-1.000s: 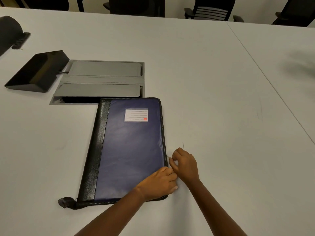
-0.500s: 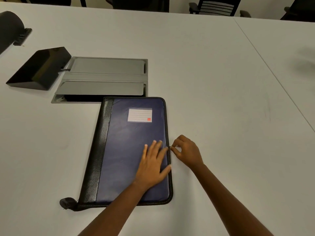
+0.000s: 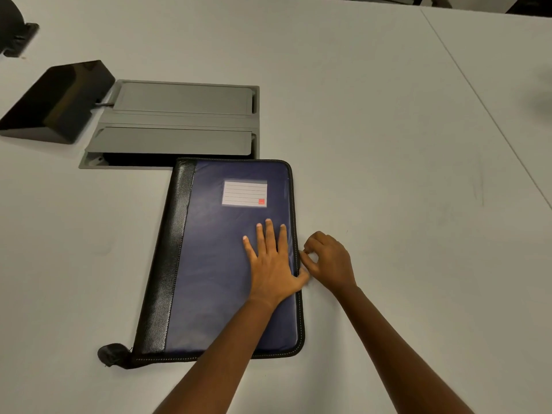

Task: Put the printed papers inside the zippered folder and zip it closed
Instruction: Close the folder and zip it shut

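Nearest to us, the zippered folder (image 3: 215,279) lies flat on the white table (image 3: 403,204), with its near edge and near right corner already sealed by the zipper track. A small black tab (image 3: 112,354) sticks out at its near left corner. We do not see the printed papers anywhere. We judge that they are already inside, because the cover is down and looks a little padded.

A little further, the left hand (image 3: 270,264) rests flat on the blue cover near the right edge, with the fingers straight and spread. It presses down and grips nothing. Just beside it, off the folder's right edge, the right hand (image 3: 327,261) has its fingers curled. Thumb and forefinger pinch something very small at the track, which we take for the zipper pull (image 3: 304,252) (it is too tiny to be sure).

So the step in hand is the zipping, at about the middle of the right side. The next move calls for a steady pull away from us along this edge and then around the far right corner, while the flat hand holds the cover from sliding or bulging.

Beyond the hands, the white label (image 3: 244,193) sits on the cover. Further away, a grey cable box (image 3: 179,121) is set in the table, touching the folder's far edge, and a black wedge (image 3: 56,100) stands at its left.
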The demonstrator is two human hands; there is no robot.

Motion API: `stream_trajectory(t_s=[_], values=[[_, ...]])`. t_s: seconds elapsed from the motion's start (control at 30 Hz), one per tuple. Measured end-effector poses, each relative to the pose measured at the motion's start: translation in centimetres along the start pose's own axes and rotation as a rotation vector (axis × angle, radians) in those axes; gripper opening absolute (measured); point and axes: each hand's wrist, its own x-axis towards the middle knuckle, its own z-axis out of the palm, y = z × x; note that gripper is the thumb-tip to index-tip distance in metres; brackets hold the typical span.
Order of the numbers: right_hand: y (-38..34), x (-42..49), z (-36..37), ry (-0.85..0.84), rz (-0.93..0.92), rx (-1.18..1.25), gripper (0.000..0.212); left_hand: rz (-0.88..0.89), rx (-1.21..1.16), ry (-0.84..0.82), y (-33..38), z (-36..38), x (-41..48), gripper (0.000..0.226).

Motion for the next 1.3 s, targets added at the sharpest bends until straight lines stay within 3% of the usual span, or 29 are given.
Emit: stream_trajectory(t_s=[0.37,0.63,0.83,1.07,1.3], values=[[-0.1,-0.1,0.5,0.051,0.053,0.022,0.016,-0.001,-0.055,-0.047,0.3,-0.2,0.4,0.092],[-0.1,-1.6,0.3,0.005,-0.108,-0.050,0.007,0.029,-0.080,-0.078,-0.1,-0.5,0.3,0.093],[-0.7,-1.8,0.6,0.024,0.018,0.045,0.005,0.028,-0.086,-0.062,0.3,-1.0,0.0,0.086],[-1.0,-1.0,0.9,0.026,0.146,0.152,0.016,-0.052,-0.046,-0.068,1.3,-2.0,-0.7,0.069],[-1.2,-1.4,0.7,0.021,0.197,0.196,0.014,-0.085,0.049,-0.184,2.6,-2.9,-0.7,0.054]])
